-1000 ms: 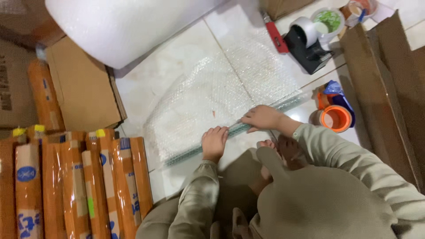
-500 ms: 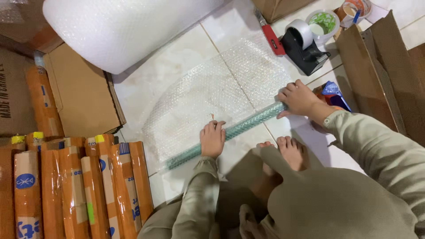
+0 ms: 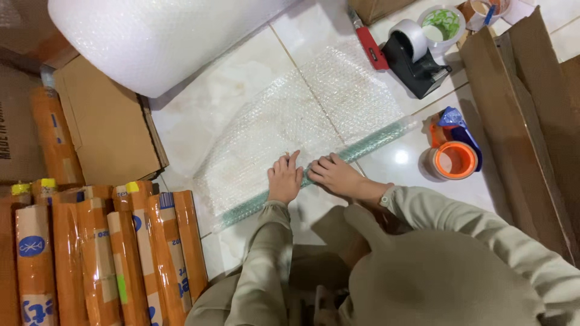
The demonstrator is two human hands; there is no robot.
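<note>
A sheet of clear bubble wrap (image 3: pixel 290 124) lies flat on the pale tiled floor. Along its near edge lies a long thin green rod (image 3: pixel 374 140), partly rolled into the wrap. My left hand (image 3: pixel 284 178) presses palm down on the rod near its middle, fingers spread over the wrap. My right hand (image 3: pixel 335 175) rests right beside it on the same rod, fingers curled over it. Both sleeves are beige.
A big roll of bubble wrap (image 3: pixel 157 36) lies at the top left. Several orange wrapped tubes (image 3: pixel 109 253) are stacked at the lower left beside a cardboard box (image 3: pixel 106 124). A black tape dispenser (image 3: pixel 414 57), an orange tape gun (image 3: pixel 453 154) and cardboard sheets (image 3: pixel 519 121) are at the right.
My right hand has slid left along the rod from its far right end and now sits next to my left hand. The left hand stayed near the rod's middle.
</note>
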